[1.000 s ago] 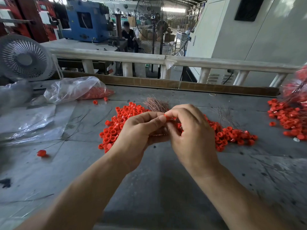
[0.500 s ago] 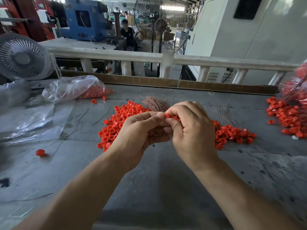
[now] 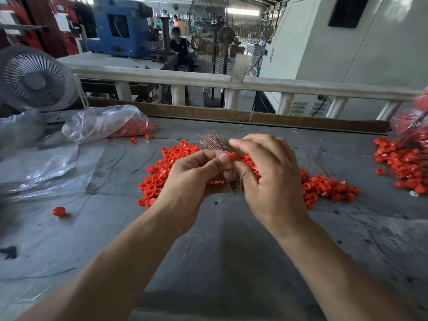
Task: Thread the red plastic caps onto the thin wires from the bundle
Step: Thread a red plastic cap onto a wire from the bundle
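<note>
Holding: left hand point(image 3: 190, 179) has its fingers curled round the wire bundle point(image 3: 217, 145), whose coppery tips fan out just beyond the knuckles; thumb tip touches a red cap point(image 3: 231, 155).
Right hand: right hand point(image 3: 271, 179) meets the left over the bundle, thumb under the red cap and index finger stretched forward above it; whether it actually pinches the cap or a single wire cannot be told.
Cap pile: loose cap pile point(image 3: 162, 177) lies on the grey table point(image 3: 231, 239) directly under and to both sides of the bundle, spreading further on the right-hand side.
Clear bag: plastic bag point(image 3: 104, 122) lies on its side far left of the bundle, mouth towards it, with red caps packed in its end and two strays just outside.
Second bag: another bag of caps point(image 3: 414, 121) sits at the far right of the bundle, only partly in view, with a scatter of caps point(image 3: 398, 163) spilled before it.
Flat sheeting: empty clear sheeting point(image 3: 41, 167) is spread left of the bundle, thin dark wires lying across it.
Threaded piece: one cap on a wire point(image 3: 59, 211) rests near left of the bundle, well apart from the pile.
Fan: a white fan point(image 3: 34, 78) stands beyond the clear bag.
Railing: a pale railing point(image 3: 231, 81) runs behind the table, beyond the bundle.
</note>
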`<act>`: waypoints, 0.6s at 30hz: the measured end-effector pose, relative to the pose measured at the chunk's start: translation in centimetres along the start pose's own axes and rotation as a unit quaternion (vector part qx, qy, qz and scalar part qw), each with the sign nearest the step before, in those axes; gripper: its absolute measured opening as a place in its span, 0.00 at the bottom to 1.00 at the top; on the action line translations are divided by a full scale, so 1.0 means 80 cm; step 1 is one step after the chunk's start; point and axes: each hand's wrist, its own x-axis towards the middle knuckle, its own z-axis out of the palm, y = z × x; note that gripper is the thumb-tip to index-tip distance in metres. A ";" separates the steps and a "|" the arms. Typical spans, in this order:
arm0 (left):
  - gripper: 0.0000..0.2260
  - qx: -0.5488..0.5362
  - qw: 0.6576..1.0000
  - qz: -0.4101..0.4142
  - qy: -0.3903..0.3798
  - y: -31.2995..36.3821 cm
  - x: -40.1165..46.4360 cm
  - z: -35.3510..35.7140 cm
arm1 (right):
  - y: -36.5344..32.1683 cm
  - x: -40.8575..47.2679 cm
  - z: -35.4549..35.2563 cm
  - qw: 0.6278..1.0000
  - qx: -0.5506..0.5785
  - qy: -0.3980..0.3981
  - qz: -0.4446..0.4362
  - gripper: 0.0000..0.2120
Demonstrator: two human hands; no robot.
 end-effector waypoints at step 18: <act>0.07 0.256 0.953 0.160 -0.004 -0.009 -0.003 0.005 | -0.003 -0.015 0.002 0.926 0.273 -0.090 0.244 0.11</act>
